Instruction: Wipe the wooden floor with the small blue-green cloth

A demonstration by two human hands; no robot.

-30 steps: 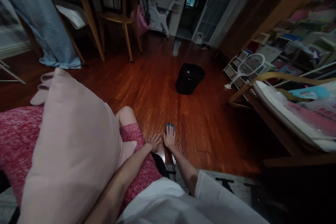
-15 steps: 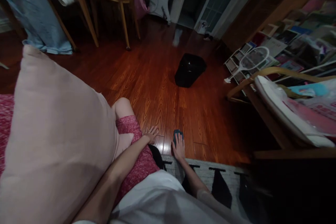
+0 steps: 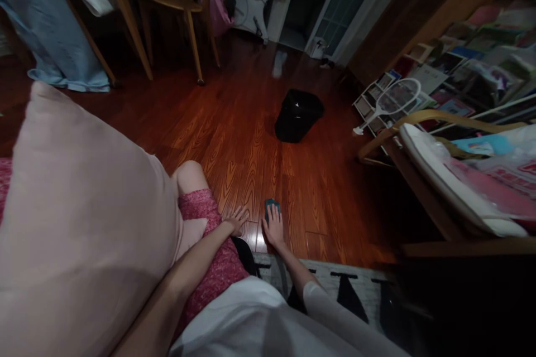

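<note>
Your left hand (image 3: 237,220) rests on the floor (image 3: 251,145), fingers loosely spread, holding nothing. Just right of it, your right hand (image 3: 274,227) lies flat, fingers together, on a small teal pad (image 3: 269,203) near the rug (image 3: 364,284) edge. The pad peeks past your fingertips. It looks light, soft and likely to slide: pinch its sides.

There's the small teal pad (image 3: 271,203), flat on the red-brown wooden floor (image 3: 318,189), just beyond the rug (image 3: 360,284). Only its rounded far end peeks out; the rest sits under the fingers (image 3: 274,214) of the right hand (image 3: 274,227), laid flat on top.
</note>
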